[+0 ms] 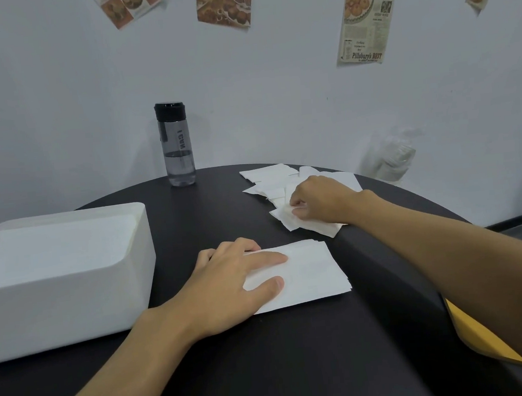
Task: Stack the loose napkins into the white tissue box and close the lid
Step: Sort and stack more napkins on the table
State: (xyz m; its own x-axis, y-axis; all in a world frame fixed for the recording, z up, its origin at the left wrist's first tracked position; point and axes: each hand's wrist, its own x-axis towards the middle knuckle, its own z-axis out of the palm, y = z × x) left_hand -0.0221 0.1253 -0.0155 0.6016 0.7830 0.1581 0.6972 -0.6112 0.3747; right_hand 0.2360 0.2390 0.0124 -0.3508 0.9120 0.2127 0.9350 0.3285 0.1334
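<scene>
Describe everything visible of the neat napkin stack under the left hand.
The neat stack of white paper napkins is a thin rectangular pile of several sheets, edges slightly fanned on the right. It lies flat on the round black table, right of the white rectangular tissue box, not touching it. The left hand presses its left half with straight fingers. The scattered loose white napkins, pinched by the right hand, lie beyond, apart.
</scene>
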